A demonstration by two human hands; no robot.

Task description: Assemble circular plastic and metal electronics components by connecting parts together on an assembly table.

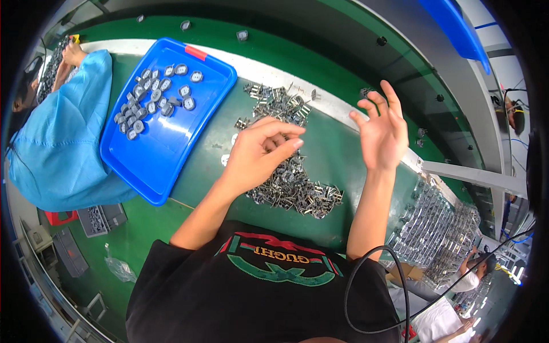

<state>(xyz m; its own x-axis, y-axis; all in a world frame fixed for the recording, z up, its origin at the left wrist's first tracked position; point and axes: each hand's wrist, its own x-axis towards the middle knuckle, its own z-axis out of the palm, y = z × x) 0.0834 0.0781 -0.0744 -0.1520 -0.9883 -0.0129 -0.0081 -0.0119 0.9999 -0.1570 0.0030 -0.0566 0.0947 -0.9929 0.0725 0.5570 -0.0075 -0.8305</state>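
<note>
My left hand is over a pile of small metal-pronged parts on the green tabletop. Its fingers are curled and the thumb comes close to the index finger; whatever lies between them, if anything, I cannot make out. My right hand is raised near the green conveyor belt, palm showing and fingers apart, holding nothing. Just beyond its fingertips sits a small dark part on the belt. Left of my left hand, a blue tray holds several grey plug-like pieces.
A white ledge separates the table from the belt, which carries scattered small parts. Clear packs of parts are stacked at the right. A co-worker in a blue garment is close on the left. A black cable loops by my right arm.
</note>
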